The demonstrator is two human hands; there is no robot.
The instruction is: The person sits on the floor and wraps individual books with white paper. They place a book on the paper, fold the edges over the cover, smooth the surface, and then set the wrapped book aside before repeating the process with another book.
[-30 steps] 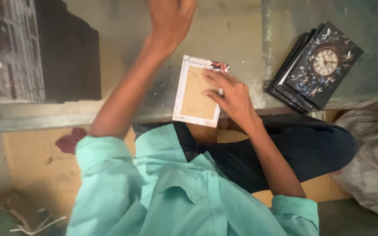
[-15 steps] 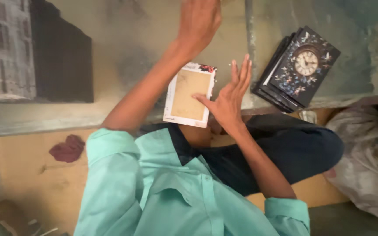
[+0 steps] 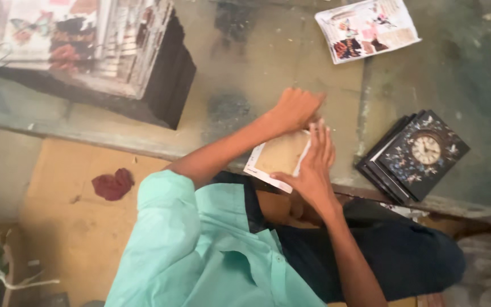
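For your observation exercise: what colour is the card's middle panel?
Tan-brown, within a white border on the card; head view.

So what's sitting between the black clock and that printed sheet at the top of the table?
Nothing: in the head view, only bare, worn greenish table surface lies between the black clock and the printed sheet.
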